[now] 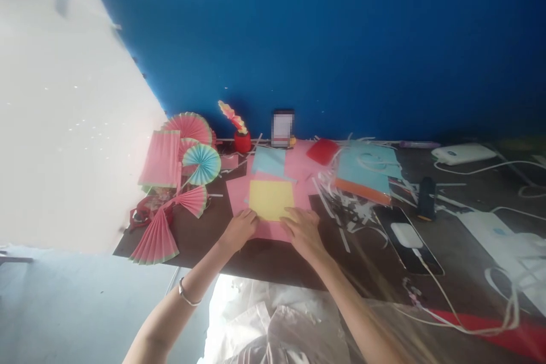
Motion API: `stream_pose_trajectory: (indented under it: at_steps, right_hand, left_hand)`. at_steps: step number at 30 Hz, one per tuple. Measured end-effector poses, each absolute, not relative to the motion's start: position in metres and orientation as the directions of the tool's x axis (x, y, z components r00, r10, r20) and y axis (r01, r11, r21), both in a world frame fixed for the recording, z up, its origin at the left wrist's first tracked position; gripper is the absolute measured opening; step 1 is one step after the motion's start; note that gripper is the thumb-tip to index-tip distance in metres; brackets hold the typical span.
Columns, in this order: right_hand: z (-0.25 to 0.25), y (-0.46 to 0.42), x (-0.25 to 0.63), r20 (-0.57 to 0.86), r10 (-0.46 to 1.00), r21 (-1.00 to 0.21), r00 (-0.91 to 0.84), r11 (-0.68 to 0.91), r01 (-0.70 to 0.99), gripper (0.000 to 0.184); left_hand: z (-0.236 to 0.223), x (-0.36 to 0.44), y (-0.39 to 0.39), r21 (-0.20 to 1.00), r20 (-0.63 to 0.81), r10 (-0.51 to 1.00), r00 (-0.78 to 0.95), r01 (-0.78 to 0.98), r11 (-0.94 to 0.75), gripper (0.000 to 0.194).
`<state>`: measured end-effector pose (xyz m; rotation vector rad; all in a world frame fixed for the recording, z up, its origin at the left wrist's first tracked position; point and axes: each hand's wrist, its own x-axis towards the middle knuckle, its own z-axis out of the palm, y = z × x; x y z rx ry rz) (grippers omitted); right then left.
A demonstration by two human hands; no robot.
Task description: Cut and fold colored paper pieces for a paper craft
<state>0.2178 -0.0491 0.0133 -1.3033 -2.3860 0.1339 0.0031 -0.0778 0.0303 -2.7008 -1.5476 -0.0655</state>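
Note:
A yellow sheet of paper [272,199] lies flat on larger pink sheets [273,231] near the front edge of the dark table. My left hand [241,228], with a bangle on its forearm, has its fingers closed at the sheet's near left corner. At the near right corner my right hand [303,230] grips the edge, its fingers slightly apart over the paper. Both thumbs are hard to make out. Just beyond the yellow sheet is a light blue sheet [269,160].
Pleated paper fans [157,239] crowd the left side. A red pot [242,141] stands at the back. To the right are paper strips [354,210], blue sheets [371,159], a phone [405,256] with a white case on it, a black cylinder [426,199] and white cables [482,330].

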Motion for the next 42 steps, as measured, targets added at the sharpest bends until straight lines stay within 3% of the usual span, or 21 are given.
stream_pose_trajectory:
  at_steps: [3,8,17,26,34,42]
  right_hand:
    - [0.019,-0.04,0.213,0.236,0.742,-0.234,-0.628,0.67,0.704,0.025]
    - [0.022,-0.032,0.212,0.197,0.664,-0.132,-0.721,0.747,0.652,0.023]
    - [0.018,-0.031,0.211,0.186,0.72,-0.136,-0.668,0.692,0.709,0.024]
    - [0.032,-0.032,0.205,0.161,0.655,-0.107,-0.738,0.755,0.647,0.024]
    - [0.039,-0.032,0.201,0.258,0.625,-0.182,-0.737,0.78,0.598,0.023]
    - [0.053,-0.03,0.2,0.373,0.546,-0.115,-0.75,0.83,0.546,0.022]
  left_hand:
    - [0.034,0.002,-0.074,-0.01,0.045,0.854,0.518,0.855,-0.518,0.025]
    - [0.037,-0.003,-0.068,0.018,0.004,0.837,0.548,0.836,-0.548,0.022]
    - [0.033,-0.006,-0.06,0.079,0.01,0.871,0.491,0.868,-0.49,0.02]
    - [0.034,-0.003,-0.06,0.107,0.05,0.853,0.519,0.847,-0.521,0.024]
    - [0.044,0.009,-0.057,0.116,0.139,0.822,0.552,0.815,-0.567,0.022]
    - [0.058,0.019,-0.059,0.114,0.267,0.801,0.536,0.808,-0.579,0.021]
